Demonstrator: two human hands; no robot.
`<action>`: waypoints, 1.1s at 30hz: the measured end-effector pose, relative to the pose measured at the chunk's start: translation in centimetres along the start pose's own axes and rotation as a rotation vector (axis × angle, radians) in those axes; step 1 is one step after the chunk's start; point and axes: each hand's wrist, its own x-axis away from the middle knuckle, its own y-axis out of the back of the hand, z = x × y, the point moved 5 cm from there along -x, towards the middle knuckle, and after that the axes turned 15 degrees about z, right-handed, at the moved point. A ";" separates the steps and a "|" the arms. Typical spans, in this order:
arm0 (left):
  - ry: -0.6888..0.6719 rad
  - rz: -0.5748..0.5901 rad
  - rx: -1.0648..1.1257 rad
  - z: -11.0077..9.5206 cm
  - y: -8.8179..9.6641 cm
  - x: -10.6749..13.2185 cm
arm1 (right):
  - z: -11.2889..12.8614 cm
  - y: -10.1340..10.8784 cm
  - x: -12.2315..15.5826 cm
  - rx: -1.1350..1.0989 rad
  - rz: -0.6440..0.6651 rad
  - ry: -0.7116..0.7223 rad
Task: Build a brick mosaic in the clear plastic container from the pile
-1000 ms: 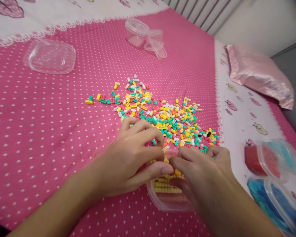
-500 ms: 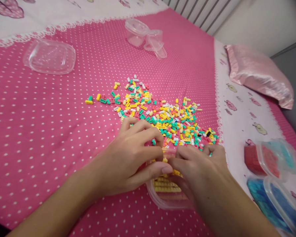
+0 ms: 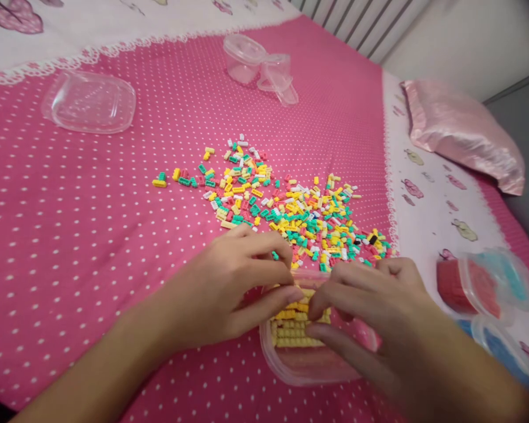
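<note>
A clear plastic tub point(image 3: 291, 367) sits on the pink dotted bedspread near me, with rows of yellow bricks point(image 3: 291, 332) packed inside. My left hand point(image 3: 229, 288) hovers at the tub's far left rim, fingers curled and thumb tip pressed toward them in a pinch. What it pinches is hidden. My right hand point(image 3: 379, 311) reaches over the tub from the right, its forefinger above and thumb below the yellow bricks, closing on them. Just beyond both hands lies a loose pile of small yellow, green, white and red bricks point(image 3: 291, 205).
A clear lid point(image 3: 90, 103) lies at the far left, and an open clear tub with its lid point(image 3: 260, 64) at the far middle. Tubs of red bricks point(image 3: 462, 288) and blue bricks point(image 3: 498, 346) stand on the right. A pink pillow point(image 3: 462, 135) lies beyond them.
My right hand has slid a little right and toward me, its fingers stretching out, so more of the yellow bricks show. My left hand has drawn back slightly from the pile.
</note>
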 end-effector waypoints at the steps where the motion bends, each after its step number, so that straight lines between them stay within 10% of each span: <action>1: 0.004 -0.006 -0.001 0.0 0.1 0.0 | -0.4 0.7 0.0 -0.085 -0.021 0.000; 5: -0.008 -0.047 -0.022 -0.2 0.6 0.2 | -4.7 2.0 -0.6 -0.343 -0.277 -0.184; 8: -0.018 -0.066 -0.033 -0.4 1.1 0.5 | -6.7 -0.3 -2.6 -0.536 -0.144 -0.065; 15: -0.016 -0.055 -0.040 -0.3 2.3 1.2 | -4.7 -2.4 -4.1 -0.223 0.045 0.015; 33: -0.021 -0.095 -0.165 -0.2 2.3 1.2 | -5.2 -1.1 -4.0 -0.429 -0.208 -0.059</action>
